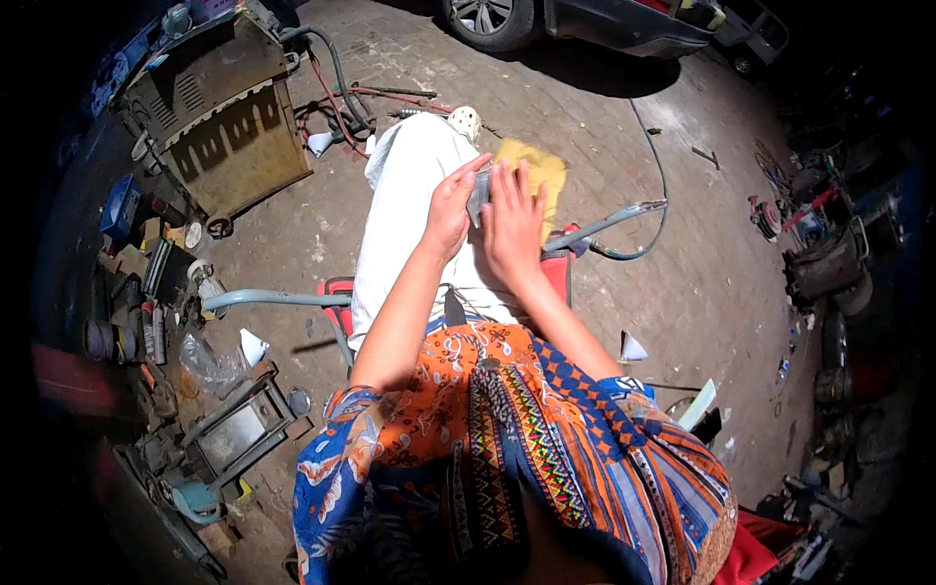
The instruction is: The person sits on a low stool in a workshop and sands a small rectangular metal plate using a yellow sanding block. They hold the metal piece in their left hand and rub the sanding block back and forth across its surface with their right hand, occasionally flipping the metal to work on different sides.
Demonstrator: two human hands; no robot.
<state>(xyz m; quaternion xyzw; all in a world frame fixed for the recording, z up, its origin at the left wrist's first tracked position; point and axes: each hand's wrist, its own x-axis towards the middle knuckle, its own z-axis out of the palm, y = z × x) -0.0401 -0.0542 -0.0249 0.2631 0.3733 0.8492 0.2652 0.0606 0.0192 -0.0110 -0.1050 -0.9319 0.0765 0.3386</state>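
I am seated, with both hands over my lap and white trousers (pixel 405 214). My left hand (pixel 450 214) grips the left edge of a small flat grey piece (pixel 479 196), whose exact kind I cannot make out. Flat across the right part of that piece lies my right hand (pixel 512 226), fingers stretched out and slightly apart. A crumpled yellow sheet (pixel 546 175), cloth or paper, shows behind and to the right of the right fingers. Part of it is hidden by that hand, and whether it touches the grey piece cannot be seen.
A dirty boxy machine (pixel 234 146) with hoses stands at the far left. Tools and scraps crowd the left, near a metal frame (pixel 239 434). A car wheel (pixel 487 19) is ahead. Behind my right hand runs a grey tube (pixel 604 224); a thin hose (pixel 665 166) curves beyond.
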